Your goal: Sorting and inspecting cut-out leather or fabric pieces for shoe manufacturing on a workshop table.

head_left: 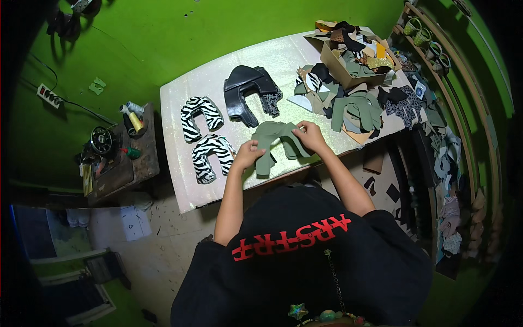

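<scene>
Several olive-green U-shaped cut pieces (267,131), of a fabric or sheet material I cannot make out, lie together near the table's front edge. My left hand (249,156) is closed on the left leg of the green pieces, thumb on top. At their upper right edge, my right hand (310,136) pinches the material between thumb and fingers. Zebra-striped U-shaped pieces sit to the left, one farther back (190,111) and one nearer (202,155) beside my left hand. Behind the green pieces lies a stack of glossy black U-shaped pieces (242,90), partly over dark patterned ones.
A cardboard box (333,64) overflowing with scraps stands at the table's back right. Mixed offcuts (313,90) and green pieces (357,111) are heaped before it. A sewing machine (102,143) and thread cones (133,119) occupy a small table left. Shelving (463,103) runs along the right.
</scene>
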### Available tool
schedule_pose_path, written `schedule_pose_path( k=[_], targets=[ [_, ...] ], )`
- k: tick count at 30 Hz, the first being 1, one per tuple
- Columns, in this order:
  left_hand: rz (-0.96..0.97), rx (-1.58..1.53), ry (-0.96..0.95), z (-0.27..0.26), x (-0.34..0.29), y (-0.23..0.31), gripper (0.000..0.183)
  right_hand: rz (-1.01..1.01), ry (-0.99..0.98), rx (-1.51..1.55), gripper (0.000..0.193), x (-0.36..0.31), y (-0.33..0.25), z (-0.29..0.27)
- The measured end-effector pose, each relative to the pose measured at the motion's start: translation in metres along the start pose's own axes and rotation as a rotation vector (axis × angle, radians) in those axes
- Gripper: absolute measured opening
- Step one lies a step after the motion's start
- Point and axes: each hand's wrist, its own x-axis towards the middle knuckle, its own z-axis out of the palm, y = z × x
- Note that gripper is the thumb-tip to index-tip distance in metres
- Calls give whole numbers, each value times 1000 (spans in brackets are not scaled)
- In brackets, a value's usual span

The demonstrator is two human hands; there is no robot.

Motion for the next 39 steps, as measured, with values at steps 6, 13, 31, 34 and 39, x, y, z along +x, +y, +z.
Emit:
schedule_pose_path(
  k=[6, 13, 31, 34, 39],
  targets=[
    [11, 31, 119, -4, 5, -22, 24, 36, 16, 14, 18, -3, 14, 29],
    [-10, 16, 325, 5, 11, -24, 34, -13, 87, -35, 20, 9, -2, 41],
    [521, 551, 541, 78, 43, 48, 21, -45, 179, -384, 40, 21, 39, -21],
    [526, 567, 388, 103, 65, 58, 21, -62, 97, -397, 40, 26, 53, -44],
    [505, 659, 217, 136, 104, 70, 32, -106, 46, -344, 42, 36, 71, -69]
  ],
)
